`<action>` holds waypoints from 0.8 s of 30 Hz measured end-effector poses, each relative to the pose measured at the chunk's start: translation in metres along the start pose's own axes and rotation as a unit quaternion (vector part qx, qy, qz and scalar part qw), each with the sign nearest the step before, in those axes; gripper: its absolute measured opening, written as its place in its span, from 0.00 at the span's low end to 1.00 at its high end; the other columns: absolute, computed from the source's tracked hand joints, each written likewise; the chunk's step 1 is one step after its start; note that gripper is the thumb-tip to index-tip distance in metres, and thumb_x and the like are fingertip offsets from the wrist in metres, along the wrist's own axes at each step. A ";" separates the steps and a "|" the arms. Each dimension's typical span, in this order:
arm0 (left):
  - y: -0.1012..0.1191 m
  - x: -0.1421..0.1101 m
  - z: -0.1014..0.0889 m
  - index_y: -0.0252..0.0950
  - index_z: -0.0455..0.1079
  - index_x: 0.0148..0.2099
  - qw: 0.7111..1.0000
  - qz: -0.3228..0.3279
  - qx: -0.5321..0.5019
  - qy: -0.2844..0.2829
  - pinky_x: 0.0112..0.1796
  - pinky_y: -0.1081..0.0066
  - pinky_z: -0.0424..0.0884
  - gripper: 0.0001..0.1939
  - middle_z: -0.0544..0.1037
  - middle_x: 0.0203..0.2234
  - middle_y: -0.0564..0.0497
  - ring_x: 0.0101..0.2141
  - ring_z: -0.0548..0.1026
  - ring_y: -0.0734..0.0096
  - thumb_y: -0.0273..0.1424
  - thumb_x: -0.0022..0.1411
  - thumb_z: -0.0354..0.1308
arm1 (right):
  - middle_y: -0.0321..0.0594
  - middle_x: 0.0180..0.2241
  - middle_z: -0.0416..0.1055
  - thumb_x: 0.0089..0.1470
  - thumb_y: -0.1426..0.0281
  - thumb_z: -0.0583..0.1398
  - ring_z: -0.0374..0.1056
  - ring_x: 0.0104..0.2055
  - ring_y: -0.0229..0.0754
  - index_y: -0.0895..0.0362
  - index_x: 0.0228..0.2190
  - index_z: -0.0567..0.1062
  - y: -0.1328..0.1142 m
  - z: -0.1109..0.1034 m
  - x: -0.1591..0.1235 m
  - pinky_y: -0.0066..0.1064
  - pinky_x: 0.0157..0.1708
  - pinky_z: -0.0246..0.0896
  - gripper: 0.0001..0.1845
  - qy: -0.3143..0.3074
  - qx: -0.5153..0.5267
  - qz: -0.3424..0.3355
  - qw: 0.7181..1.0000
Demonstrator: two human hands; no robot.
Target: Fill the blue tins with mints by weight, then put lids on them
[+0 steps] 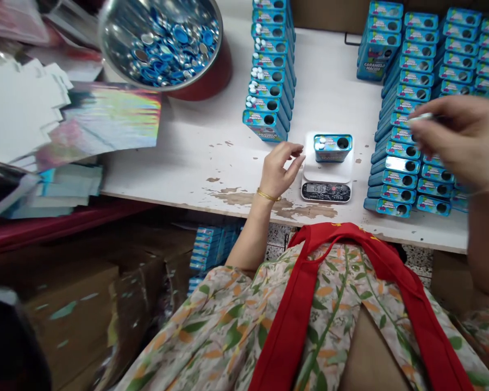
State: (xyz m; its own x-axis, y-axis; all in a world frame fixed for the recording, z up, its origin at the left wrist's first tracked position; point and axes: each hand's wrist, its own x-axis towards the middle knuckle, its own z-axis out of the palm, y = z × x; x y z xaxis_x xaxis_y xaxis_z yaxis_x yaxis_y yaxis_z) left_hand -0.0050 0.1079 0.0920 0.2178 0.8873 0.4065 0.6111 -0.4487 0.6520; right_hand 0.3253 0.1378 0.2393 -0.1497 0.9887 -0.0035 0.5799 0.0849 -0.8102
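Note:
A small blue tin (333, 147) with a round hole in its top stands on a white digital scale (327, 176) near the table's front edge. My left hand (280, 168), a gold bangle at its wrist, hovers just left of the scale with fingers curled and apart, holding nothing. My right hand (462, 138) is raised at the right, over the rows of tins, its fingers pinched on a small white piece (419, 117) that I cannot name.
Rows of the same blue tins (411, 146) fill the right side of the white table (212, 157); another column (269, 70) runs up the middle. A metal bowl (161, 41) of blue caps sits at the back left. Cardboard boxes (85, 304) stand under the table.

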 end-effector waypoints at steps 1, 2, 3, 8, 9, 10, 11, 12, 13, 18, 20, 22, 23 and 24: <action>0.000 -0.003 -0.001 0.37 0.72 0.47 1.000 -0.003 0.001 -0.002 0.39 0.69 0.74 0.13 0.80 0.38 0.48 0.38 0.77 0.71 0.40 0.74 0.53 | 0.38 0.23 0.70 0.57 0.72 0.66 0.62 0.24 0.35 0.56 0.35 0.82 -0.004 0.018 0.008 0.33 0.27 0.57 0.03 -0.032 -0.026 -0.008 0.999; 0.001 -0.007 -0.002 0.37 0.72 0.47 1.000 -0.009 0.003 -0.004 0.39 0.69 0.74 0.13 0.80 0.37 0.48 0.38 0.77 0.71 0.39 0.74 0.53 | 0.38 0.23 0.70 0.57 0.74 0.65 0.64 0.25 0.36 0.57 0.35 0.82 -0.007 0.035 0.017 0.33 0.29 0.58 0.04 -0.067 -0.045 -0.019 0.997; 0.001 -0.012 -0.003 0.37 0.72 0.47 1.000 -0.017 0.006 -0.006 0.39 0.69 0.74 0.13 0.80 0.37 0.48 0.38 0.77 0.71 0.39 0.74 0.53 | 0.39 0.24 0.71 0.57 0.74 0.64 0.66 0.27 0.38 0.57 0.34 0.82 -0.009 0.051 0.025 0.34 0.31 0.59 0.04 -0.096 -0.069 -0.035 0.992; -0.002 -0.040 -0.009 0.36 0.73 0.45 0.998 -0.067 0.005 -0.009 0.39 0.70 0.75 0.12 0.81 0.37 0.47 0.38 0.78 0.71 0.38 0.73 0.53 | 0.40 0.26 0.71 0.56 0.69 0.65 0.70 0.36 0.46 0.54 0.30 0.80 0.002 0.094 0.051 0.39 0.39 0.65 0.03 -0.148 -0.129 -0.112 0.974; -0.004 -0.045 -0.009 0.36 0.73 0.45 0.997 -0.077 0.004 -0.010 0.39 0.70 0.75 0.12 0.81 0.37 0.47 0.38 0.78 0.70 0.38 0.73 0.53 | 0.40 0.26 0.70 0.56 0.68 0.65 0.70 0.36 0.47 0.53 0.30 0.79 0.006 0.096 0.053 0.40 0.41 0.66 0.03 -0.150 -0.136 -0.119 0.972; -0.005 -0.049 -0.009 0.36 0.73 0.45 0.996 -0.086 0.003 -0.011 0.39 0.69 0.75 0.12 0.81 0.37 0.47 0.38 0.78 0.70 0.38 0.73 0.53 | 0.40 0.26 0.70 0.55 0.68 0.65 0.70 0.37 0.48 0.53 0.31 0.79 0.008 0.097 0.054 0.42 0.42 0.66 0.02 -0.153 -0.146 -0.125 0.969; -0.007 -0.053 -0.009 0.36 0.73 0.45 0.995 -0.096 0.004 -0.013 0.39 0.69 0.75 0.12 0.81 0.37 0.47 0.38 0.78 0.70 0.39 0.73 0.53 | 0.40 0.26 0.69 0.54 0.69 0.66 0.70 0.37 0.49 0.52 0.31 0.79 0.010 0.097 0.055 0.43 0.43 0.66 0.01 -0.155 -0.158 -0.127 0.967; -0.009 -0.056 -0.008 0.36 0.73 0.45 0.994 -0.104 0.004 -0.015 0.39 0.69 0.75 0.13 0.81 0.37 0.47 0.38 0.77 0.69 0.39 0.73 0.53 | 0.40 0.26 0.69 0.54 0.69 0.66 0.70 0.37 0.49 0.52 0.32 0.79 0.010 0.097 0.056 0.44 0.44 0.66 0.01 -0.157 -0.170 -0.128 0.965; -0.010 -0.059 -0.008 0.37 0.73 0.44 0.994 -0.111 0.004 -0.016 0.40 0.68 0.75 0.13 0.81 0.37 0.47 0.37 0.77 0.69 0.39 0.72 0.53 | 0.40 0.27 0.69 0.54 0.70 0.66 0.70 0.38 0.50 0.52 0.32 0.78 0.010 0.097 0.056 0.45 0.45 0.66 0.02 -0.159 -0.177 -0.125 0.963; -0.016 -0.069 -0.005 0.36 0.73 0.44 0.992 -0.127 -0.002 -0.024 0.41 0.68 0.74 0.11 0.80 0.37 0.46 0.38 0.77 0.68 0.37 0.72 0.53 | 0.43 0.29 0.68 0.53 0.69 0.67 0.70 0.40 0.53 0.53 0.30 0.76 0.005 0.100 0.057 0.48 0.47 0.66 0.04 -0.163 -0.170 -0.110 0.966; -0.018 -0.073 -0.003 0.36 0.73 0.44 0.991 -0.131 -0.003 -0.025 0.41 0.68 0.74 0.11 0.80 0.37 0.46 0.38 0.77 0.67 0.36 0.72 0.53 | 0.43 0.29 0.68 0.53 0.70 0.65 0.69 0.39 0.52 0.53 0.28 0.75 0.004 0.101 0.058 0.47 0.46 0.66 0.04 -0.171 -0.170 -0.111 0.964; -0.020 -0.076 -0.002 0.36 0.73 0.45 0.990 -0.136 -0.002 -0.022 0.41 0.68 0.73 0.11 0.80 0.37 0.46 0.38 0.77 0.68 0.36 0.72 0.54 | 0.43 0.28 0.68 0.55 0.70 0.64 0.69 0.39 0.52 0.52 0.26 0.75 0.004 0.101 0.058 0.47 0.45 0.66 0.06 -0.177 -0.163 -0.112 0.964; -0.022 -0.078 -0.001 0.36 0.73 0.45 0.990 -0.138 0.000 -0.021 0.41 0.68 0.74 0.11 0.80 0.37 0.46 0.38 0.77 0.68 0.36 0.72 0.54 | 0.43 0.28 0.68 0.55 0.69 0.64 0.69 0.40 0.52 0.52 0.25 0.75 0.003 0.099 0.057 0.46 0.45 0.66 0.07 -0.176 -0.157 -0.114 0.965; -0.023 -0.080 -0.001 0.36 0.73 0.45 0.990 -0.140 0.001 -0.021 0.41 0.68 0.74 0.11 0.80 0.37 0.46 0.38 0.77 0.68 0.36 0.72 0.54 | 0.43 0.28 0.68 0.55 0.68 0.64 0.69 0.40 0.52 0.52 0.26 0.75 0.003 0.098 0.057 0.46 0.45 0.66 0.07 -0.171 -0.150 -0.116 0.967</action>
State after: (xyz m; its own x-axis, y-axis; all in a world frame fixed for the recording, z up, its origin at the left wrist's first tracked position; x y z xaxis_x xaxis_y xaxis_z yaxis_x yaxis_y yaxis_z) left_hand -0.0368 0.0471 0.0451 0.0709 0.9804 0.1837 0.6536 -0.1847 0.7340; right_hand 0.2401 0.1822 0.1798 -0.5301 0.8444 -0.0777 0.6972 0.3819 -0.6067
